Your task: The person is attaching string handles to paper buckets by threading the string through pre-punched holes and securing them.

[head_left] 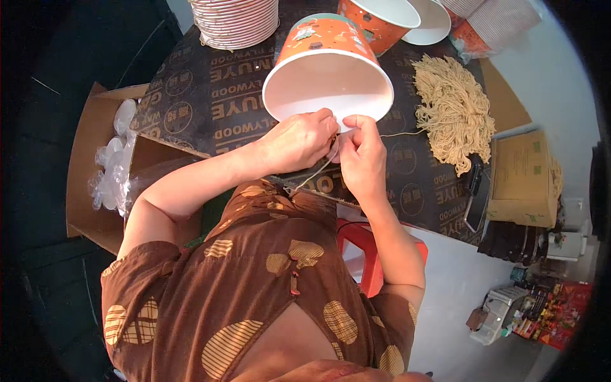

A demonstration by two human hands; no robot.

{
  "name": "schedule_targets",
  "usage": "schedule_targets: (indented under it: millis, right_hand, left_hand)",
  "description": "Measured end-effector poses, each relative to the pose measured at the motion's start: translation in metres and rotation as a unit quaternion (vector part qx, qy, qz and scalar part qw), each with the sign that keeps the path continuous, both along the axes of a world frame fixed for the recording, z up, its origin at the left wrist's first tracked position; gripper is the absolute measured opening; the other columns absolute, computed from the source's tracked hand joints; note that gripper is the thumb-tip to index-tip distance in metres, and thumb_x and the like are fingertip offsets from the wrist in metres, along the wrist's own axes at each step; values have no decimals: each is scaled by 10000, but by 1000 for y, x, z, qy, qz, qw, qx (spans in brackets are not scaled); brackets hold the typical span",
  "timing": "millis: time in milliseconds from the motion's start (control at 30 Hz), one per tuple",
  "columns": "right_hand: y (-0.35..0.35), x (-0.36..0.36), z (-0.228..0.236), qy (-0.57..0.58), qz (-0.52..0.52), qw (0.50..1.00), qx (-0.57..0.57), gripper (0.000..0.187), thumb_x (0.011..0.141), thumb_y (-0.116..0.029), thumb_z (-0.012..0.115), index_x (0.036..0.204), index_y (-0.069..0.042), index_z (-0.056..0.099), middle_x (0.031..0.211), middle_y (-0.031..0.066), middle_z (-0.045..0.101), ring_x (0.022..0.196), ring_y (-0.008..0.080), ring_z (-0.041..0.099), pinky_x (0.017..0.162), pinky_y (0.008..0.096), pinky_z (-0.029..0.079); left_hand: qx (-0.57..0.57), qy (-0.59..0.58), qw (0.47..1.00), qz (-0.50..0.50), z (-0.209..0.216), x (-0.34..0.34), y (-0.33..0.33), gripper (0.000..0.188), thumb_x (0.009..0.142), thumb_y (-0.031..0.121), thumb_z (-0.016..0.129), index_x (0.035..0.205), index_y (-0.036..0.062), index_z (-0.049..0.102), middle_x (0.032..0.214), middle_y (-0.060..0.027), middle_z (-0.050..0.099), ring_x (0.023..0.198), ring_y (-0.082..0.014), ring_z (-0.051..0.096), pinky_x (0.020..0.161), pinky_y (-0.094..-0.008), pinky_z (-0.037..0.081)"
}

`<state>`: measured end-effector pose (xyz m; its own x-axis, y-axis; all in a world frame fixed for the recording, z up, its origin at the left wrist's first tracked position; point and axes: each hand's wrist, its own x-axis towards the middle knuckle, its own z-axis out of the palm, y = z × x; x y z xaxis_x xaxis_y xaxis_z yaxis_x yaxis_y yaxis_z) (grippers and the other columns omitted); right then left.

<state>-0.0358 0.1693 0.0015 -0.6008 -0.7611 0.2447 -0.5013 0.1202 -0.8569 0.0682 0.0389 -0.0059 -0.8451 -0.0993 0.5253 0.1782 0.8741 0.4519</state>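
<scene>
An orange printed paper bucket (328, 86) lies tipped on the table with its white mouth turned toward me. At the near edge of its rim, my left hand (307, 139) and my right hand (363, 156) meet with fingers pinched. Both are closed on a thin beige cord (315, 173) where it meets the rim; the fingertips partly hide that spot. One stretch of cord hangs toward my lap, while another runs right to a heap of beige cords (453, 111).
Behind stand a stack of nested buckets (235, 22), another orange bucket (382, 22) and more wrapped stacks (503, 28). A phone (477, 200) leans at the table's right edge. Left is a carton (95, 165) with clear plastic items; a red stool (372, 267) sits under the table.
</scene>
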Motion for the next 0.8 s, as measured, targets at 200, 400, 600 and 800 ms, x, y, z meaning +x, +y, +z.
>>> schedule_targets:
  millis: [200,400,600,800]
  right_hand:
    - [7,9,4,-213,53,974,-62,130,930,44,475,1053,30,513,792,90,610,678,137,638,621,269,544]
    - [13,13,-15,-186,24,980,-67,152,925,53,473,1075,40,497,926,96,600,761,135,633,659,267,557]
    - [8,21,-14,-164,-13,980,-109,299,861,57,550,1138,14,447,909,89,592,782,107,597,721,256,503]
    - [8,22,-16,-283,12,951,-124,324,843,78,555,1138,6,441,940,74,563,794,98,571,719,250,492]
  left_hand:
    - [199,-32,979,33,18,1,2,52,750,19,604,752,-9,561,727,-167,599,693,-346,632,611,-404,495]
    - [234,-101,967,30,9,2,0,32,746,11,606,743,-13,584,713,-158,602,659,-301,626,593,-378,484]
    - [223,-40,974,19,10,-1,9,32,752,14,603,749,-8,580,730,-152,601,687,-298,621,626,-384,485]
    - [271,-65,960,28,5,-2,9,34,765,12,605,749,-7,581,727,-141,600,677,-279,619,620,-373,486]
